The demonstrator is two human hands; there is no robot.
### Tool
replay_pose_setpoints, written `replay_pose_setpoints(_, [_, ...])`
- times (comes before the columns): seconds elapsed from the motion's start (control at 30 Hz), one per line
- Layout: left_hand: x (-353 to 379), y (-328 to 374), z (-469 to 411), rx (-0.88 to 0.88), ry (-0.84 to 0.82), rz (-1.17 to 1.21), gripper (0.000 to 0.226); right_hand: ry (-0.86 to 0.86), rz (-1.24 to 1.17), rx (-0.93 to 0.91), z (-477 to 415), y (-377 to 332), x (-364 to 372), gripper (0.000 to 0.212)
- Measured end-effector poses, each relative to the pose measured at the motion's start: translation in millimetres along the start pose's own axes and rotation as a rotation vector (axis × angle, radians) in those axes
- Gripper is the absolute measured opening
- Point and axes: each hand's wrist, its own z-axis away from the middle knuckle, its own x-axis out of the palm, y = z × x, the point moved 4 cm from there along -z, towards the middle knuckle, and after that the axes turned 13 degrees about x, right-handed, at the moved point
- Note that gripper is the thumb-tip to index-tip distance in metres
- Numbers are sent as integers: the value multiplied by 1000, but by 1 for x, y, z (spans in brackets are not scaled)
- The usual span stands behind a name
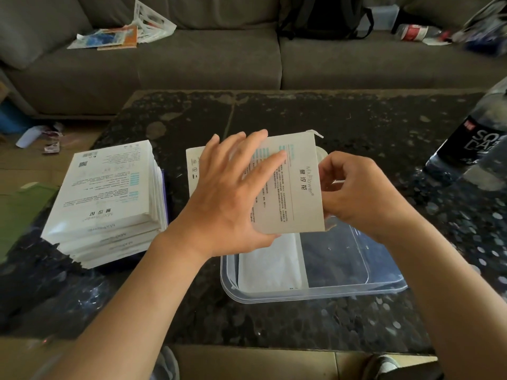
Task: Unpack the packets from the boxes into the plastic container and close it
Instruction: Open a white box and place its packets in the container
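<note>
On the left side of the dark speckled table (329,113) there is a stack of boxes (109,204), white and flat, with printed text on the top one. The stack stands well apart from my hands. Just to the right of it, one more flat white piece (193,165) lies on the table, and my left hand hides most of it.

My left hand (227,198) lies on the printed face of the box (290,187) that I hold up above the table. The fingers are spread and almost straight across the face, and the thumb hooks under the lower left corner, so the hand grips the box between fingers and thumb. The box is tilted, with its printed side toward me.

My right hand (354,190) is at the right end of the same box. Its fingers are curled and pinch this end. I cannot tell if they hold only the edge of the box or also something that comes out of it.

Under both hands, near my edge of the table, the plastic container (315,294) stands open. One white packet (271,267) lies flat in its left half. The right half shows the dark table through the clear bottom.

At the far right a bottle (477,138) with a black label stands on the table. Behind the table is a grey sofa (192,64) with some papers (123,34) on its seat.
</note>
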Motion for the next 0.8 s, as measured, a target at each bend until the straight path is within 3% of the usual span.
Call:
replay_pose_setpoints(0.3, [3, -2, 1, -17, -14, 7, 106, -47, -86, 29, -2, -1, 4, 19])
replay_pose_setpoints(0.47, [2, -6, 5, -29, -31, -9, 106, -111, -235, 96, -2, 3, 4, 4])
replay_pose_setpoints(0.63, [0, -16, 11, -72, -55, -9, 105, -49, -378, 193, -8, 9, -6, 5])
replay_pose_setpoints(0.8, [1, -19, 12, -97, -98, -17, 105, -94, -555, 261, -7, 10, -13, 10])
